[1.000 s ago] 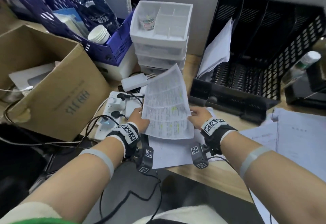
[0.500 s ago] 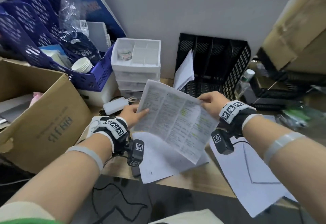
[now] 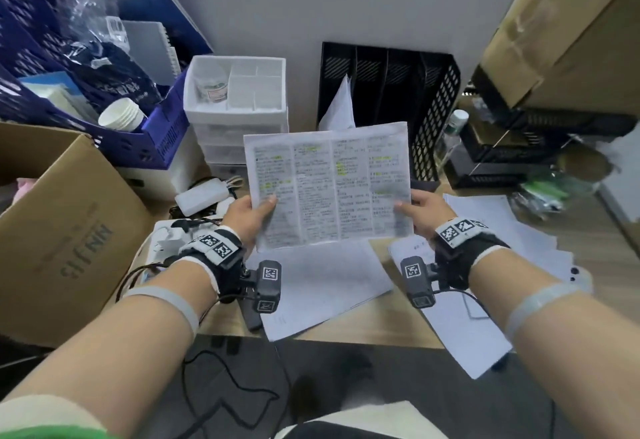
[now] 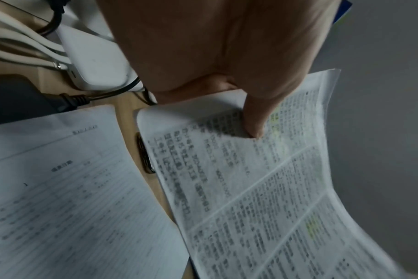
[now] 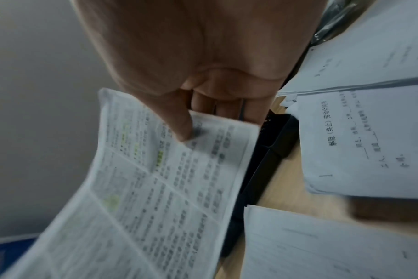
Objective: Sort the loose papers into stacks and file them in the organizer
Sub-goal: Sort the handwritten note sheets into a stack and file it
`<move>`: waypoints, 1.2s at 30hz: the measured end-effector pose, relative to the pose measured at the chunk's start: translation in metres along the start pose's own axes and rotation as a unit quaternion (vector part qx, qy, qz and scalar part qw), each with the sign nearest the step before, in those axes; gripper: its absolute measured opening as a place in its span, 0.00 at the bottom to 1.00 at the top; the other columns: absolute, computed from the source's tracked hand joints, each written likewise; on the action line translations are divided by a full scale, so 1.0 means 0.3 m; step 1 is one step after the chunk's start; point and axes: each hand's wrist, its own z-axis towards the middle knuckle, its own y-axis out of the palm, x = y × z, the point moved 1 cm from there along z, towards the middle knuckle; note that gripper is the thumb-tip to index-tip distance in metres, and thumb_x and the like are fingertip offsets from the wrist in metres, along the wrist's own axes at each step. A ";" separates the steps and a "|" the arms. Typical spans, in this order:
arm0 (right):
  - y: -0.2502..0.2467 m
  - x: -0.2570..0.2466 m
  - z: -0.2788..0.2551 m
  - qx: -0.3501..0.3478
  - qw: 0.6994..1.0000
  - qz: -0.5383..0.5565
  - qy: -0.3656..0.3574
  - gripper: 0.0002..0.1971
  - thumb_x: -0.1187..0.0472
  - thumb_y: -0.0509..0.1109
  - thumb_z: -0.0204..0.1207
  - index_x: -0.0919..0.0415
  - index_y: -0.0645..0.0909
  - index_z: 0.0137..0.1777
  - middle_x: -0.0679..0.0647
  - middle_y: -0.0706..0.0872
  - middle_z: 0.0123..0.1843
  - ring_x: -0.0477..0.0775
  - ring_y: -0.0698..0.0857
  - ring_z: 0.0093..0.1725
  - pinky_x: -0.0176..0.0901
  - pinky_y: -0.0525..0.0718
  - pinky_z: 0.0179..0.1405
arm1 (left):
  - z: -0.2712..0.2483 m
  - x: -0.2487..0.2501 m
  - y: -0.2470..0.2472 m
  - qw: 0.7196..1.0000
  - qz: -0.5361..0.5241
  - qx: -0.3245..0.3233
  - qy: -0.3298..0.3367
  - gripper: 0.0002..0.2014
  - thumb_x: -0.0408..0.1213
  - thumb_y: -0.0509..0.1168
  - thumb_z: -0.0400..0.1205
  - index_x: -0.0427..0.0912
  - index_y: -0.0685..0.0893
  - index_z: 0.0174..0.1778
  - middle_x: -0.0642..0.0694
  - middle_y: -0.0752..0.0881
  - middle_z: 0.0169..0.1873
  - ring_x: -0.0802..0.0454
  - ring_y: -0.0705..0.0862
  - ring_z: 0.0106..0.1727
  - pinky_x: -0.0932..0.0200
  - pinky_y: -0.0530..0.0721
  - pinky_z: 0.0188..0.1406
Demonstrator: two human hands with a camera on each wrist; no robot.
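A printed sheet (image 3: 329,189) with columns of text and yellow highlights is held up level in landscape above the desk. My left hand (image 3: 251,212) pinches its lower left edge, thumb on the front (image 4: 253,120). My right hand (image 3: 417,205) pinches the lower right edge the same way (image 5: 179,124). Behind the sheet stands the black mesh organizer (image 3: 433,99) with one white paper (image 3: 337,106) in its left slot. More loose papers (image 3: 322,283) lie on the desk below, others (image 3: 502,231) to the right.
An open cardboard box (image 3: 69,217) stands at left, a blue basket (image 3: 145,141) of clutter behind it. White drawers (image 3: 239,120) stand left of the organizer. A power strip and cables (image 3: 169,234) lie under my left wrist. Boxes and black trays (image 3: 519,148) crowd the right.
The sheet has been turned from upright through a slant to level landscape and lifted higher in front of the organizer. Both hands kept hold; the head view tilted up.
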 end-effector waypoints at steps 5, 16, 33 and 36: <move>-0.082 0.029 -0.063 0.105 0.994 -0.026 0.026 0.15 0.63 0.66 0.81 0.55 0.85 0.64 0.53 0.88 0.56 0.54 0.84 0.52 0.41 0.77 0.49 | -0.025 -0.019 0.089 0.996 0.042 -0.067 -0.041 0.13 0.26 0.64 0.86 0.36 0.84 0.66 0.41 0.91 0.54 0.43 0.91 0.51 0.57 0.92 0.37; -0.512 0.411 -0.265 0.290 0.930 -0.004 0.227 0.17 0.69 0.60 0.78 0.62 0.84 0.62 0.64 0.85 0.62 0.61 0.82 0.50 0.45 0.78 0.52 | 0.020 -0.108 0.519 0.961 0.154 -0.191 -0.128 0.10 0.31 0.69 0.84 0.42 0.84 0.60 0.41 0.83 0.63 0.43 0.86 0.55 0.51 0.85 0.52; -0.714 0.786 -0.345 0.214 0.895 0.016 0.391 0.19 0.71 0.57 0.80 0.66 0.81 0.68 0.61 0.84 0.69 0.56 0.81 0.53 0.33 0.75 0.34 | 0.044 -0.253 0.887 0.923 0.305 -0.171 -0.160 0.12 0.24 0.63 0.82 0.39 0.84 0.59 0.41 0.90 0.48 0.34 0.90 0.55 0.46 0.94 0.43; -0.703 0.780 -0.313 0.192 0.906 0.025 0.377 0.20 0.72 0.57 0.80 0.66 0.81 0.69 0.61 0.84 0.69 0.56 0.81 0.55 0.28 0.76 0.34 | 0.061 -0.238 0.849 0.928 0.298 -0.158 -0.158 0.11 0.24 0.63 0.83 0.40 0.82 0.58 0.46 0.86 0.43 0.35 0.90 0.56 0.38 0.91 0.56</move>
